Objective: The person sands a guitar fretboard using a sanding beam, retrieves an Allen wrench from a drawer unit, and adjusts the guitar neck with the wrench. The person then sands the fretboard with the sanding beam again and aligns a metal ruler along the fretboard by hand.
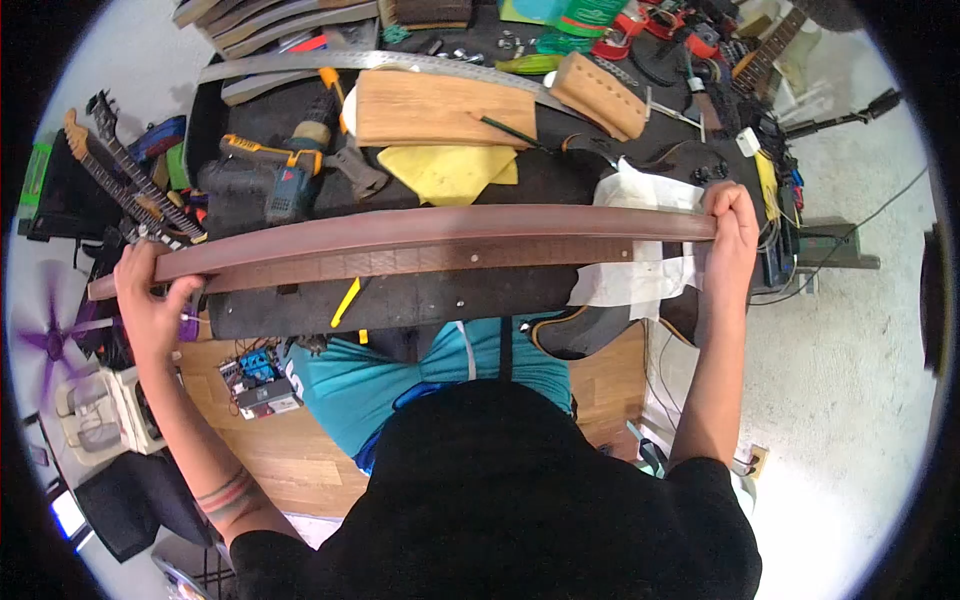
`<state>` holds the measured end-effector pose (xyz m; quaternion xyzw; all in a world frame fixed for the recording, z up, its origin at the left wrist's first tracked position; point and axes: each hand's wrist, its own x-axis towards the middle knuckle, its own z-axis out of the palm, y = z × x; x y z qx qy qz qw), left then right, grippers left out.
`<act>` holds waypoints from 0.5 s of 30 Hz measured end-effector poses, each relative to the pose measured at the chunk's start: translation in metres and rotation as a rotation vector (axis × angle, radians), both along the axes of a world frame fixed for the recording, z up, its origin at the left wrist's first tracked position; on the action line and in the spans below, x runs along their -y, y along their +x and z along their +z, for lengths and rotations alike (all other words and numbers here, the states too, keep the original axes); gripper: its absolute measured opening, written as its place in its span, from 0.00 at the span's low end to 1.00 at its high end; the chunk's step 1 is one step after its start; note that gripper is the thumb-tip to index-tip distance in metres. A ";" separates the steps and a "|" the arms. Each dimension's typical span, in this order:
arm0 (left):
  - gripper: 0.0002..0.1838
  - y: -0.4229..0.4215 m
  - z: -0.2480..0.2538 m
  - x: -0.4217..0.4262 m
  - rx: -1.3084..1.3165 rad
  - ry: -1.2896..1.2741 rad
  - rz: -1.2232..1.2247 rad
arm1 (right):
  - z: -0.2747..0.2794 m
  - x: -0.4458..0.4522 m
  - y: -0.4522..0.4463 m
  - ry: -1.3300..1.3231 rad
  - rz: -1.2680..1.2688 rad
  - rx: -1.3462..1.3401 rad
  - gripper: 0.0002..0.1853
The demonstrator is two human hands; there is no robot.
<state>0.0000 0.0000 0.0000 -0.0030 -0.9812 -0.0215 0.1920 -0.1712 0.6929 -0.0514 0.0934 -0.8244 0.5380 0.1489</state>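
I'm seeing over the feed the L hand [150,295] pinching the long bar [440,224] nr its L end, thumb vs fingers, & the R hand [736,215] curling tight round its R end. Bar's lying lengthwise over the neck [345,265]; beyond, the orange clamp [258,151] & green bottle [590,20] are showing lettering too small to read.

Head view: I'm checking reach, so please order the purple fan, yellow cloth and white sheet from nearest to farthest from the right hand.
1. White sheet: just left of the right hand.
2. Yellow cloth: near the middle.
3. Purple fan: far left, past the left hand.
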 end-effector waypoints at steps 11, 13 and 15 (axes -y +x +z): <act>0.49 0.027 -0.045 0.040 -0.194 -0.088 -0.068 | 0.010 -0.012 0.007 0.055 -0.016 -0.016 0.05; 0.48 0.004 -0.030 -0.023 -0.071 -0.029 -0.002 | 0.014 -0.029 -0.004 0.062 -0.064 -0.031 0.05; 0.47 -0.019 -0.018 -0.087 -0.060 -0.059 -0.015 | 0.014 -0.066 -0.025 0.044 -0.194 0.008 0.05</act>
